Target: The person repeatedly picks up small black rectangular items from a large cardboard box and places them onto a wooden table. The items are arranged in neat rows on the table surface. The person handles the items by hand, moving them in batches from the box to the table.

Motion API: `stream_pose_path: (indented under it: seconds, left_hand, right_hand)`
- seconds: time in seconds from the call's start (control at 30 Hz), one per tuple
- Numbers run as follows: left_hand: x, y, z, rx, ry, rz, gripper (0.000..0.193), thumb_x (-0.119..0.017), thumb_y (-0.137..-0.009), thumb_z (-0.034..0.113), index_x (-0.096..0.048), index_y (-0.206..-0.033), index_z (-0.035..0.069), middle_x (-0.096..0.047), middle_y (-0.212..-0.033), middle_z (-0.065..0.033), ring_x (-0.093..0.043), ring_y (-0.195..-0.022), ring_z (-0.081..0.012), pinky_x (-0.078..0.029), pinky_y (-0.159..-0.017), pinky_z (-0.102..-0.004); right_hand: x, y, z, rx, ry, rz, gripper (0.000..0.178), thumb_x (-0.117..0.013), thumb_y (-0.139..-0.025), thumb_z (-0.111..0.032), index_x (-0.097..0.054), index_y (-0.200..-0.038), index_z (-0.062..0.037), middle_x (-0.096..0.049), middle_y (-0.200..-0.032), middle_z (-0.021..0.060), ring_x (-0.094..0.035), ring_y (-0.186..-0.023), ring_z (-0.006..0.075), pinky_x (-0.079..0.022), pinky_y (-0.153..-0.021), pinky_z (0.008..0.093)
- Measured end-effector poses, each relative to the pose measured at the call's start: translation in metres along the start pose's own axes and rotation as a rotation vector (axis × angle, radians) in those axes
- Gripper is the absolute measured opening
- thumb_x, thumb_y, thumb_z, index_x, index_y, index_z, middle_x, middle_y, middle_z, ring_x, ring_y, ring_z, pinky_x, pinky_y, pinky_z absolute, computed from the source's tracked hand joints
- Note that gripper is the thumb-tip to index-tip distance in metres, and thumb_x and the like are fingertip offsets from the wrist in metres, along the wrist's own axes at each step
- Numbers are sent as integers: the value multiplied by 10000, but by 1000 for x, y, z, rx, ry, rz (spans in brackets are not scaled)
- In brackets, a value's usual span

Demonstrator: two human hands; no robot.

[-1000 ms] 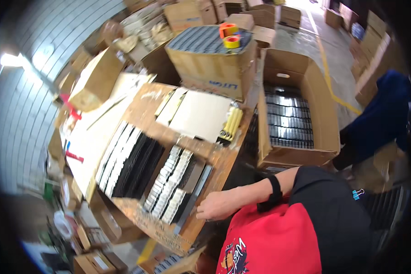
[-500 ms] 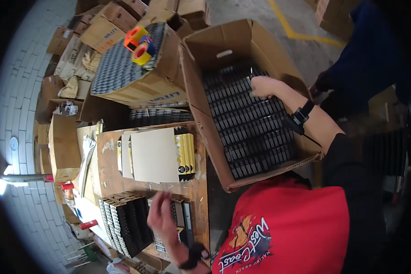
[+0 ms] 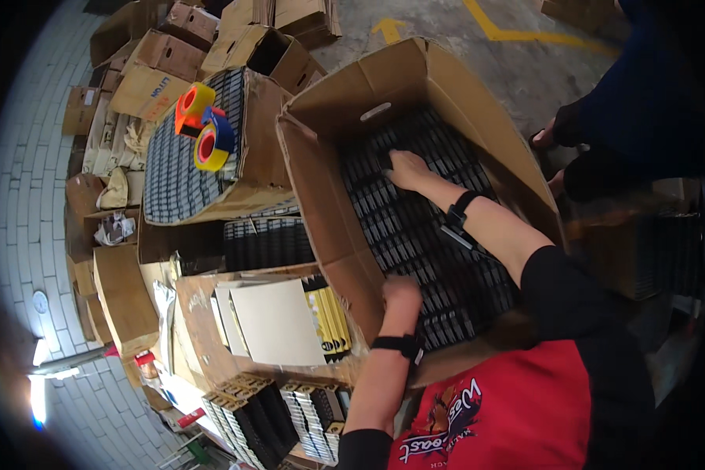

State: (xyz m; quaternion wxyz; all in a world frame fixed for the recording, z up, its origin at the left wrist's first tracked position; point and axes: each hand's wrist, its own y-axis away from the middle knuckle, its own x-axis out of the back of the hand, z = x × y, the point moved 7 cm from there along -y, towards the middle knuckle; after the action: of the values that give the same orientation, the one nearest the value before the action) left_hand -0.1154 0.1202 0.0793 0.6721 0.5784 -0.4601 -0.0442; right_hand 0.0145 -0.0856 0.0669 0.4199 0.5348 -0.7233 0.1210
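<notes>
Since half a second earlier, the left hand (image 3: 402, 294) had been moved from above the stacks (image 3: 251, 411) on the table into the tall carton (image 3: 313, 188), where the right hand (image 3: 408, 170) was already placed; both hands were thus brought to the packed rows of black pieces (image 3: 403, 227). These rows were spread across the carton's floor, beneath both hands. The right hand was held over them toward the far wall, left of centre, with its fingers curled down. The left hand was set just inside the left wall, toward the near-left corner, its fingers hidden by its back. Because the rows were dim, it could not be told whether anything was pinched by either hand.
</notes>
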Motion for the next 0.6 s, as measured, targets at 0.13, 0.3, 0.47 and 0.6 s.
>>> stream_pose_path:
  seconds: [0.13, 0.3, 0.47, 0.6]
  left_hand:
    - [-43, -11, 6, 60, -59, -195, 211, -597, -818, 132, -696, -1001, 99, -609, -1156, -104, -626, -985, -276, -562, -591, -481]
    - [-44, -7, 2, 145, -34, -267, 192, -621, -800, 131, -712, -969, 136, -606, -1161, -83, -630, -972, -260, -562, -553, -449]
    - [-51, -13, 7, 56, -160, -188, 171, -639, -791, 153, -710, -944, 131, -620, -1099, -66, -628, -980, -211, -557, -521, -388]
    - [-50, -20, 5, -36, -30, -149, 214, -613, -806, 149, -675, -998, 78, -626, -1080, -91, -629, -986, -241, -554, -623, -377]
  right_hand:
    - [-32, -59, -7, -10, 3, -20, 527, -643, -728, -334, -534, -1143, -28, -572, -1121, 229, -558, -1052, 350, -468, -863, 421]
    - [-76, -94, 0, 65, 43, -192, 728, -668, -684, -403, -425, -1312, -126, -507, -1270, 170, -489, -1169, 341, -426, -945, 419]
    - [-74, -95, 19, 134, -64, -51, 599, -644, -711, -305, -497, -1248, -86, -538, -1221, 173, -487, -1153, 345, -413, -952, 409]
    - [-26, -67, 5, 90, -131, 217, 459, -624, -709, -257, -574, -1126, -72, -600, -1080, 190, -565, -1012, 365, -463, -860, 432]
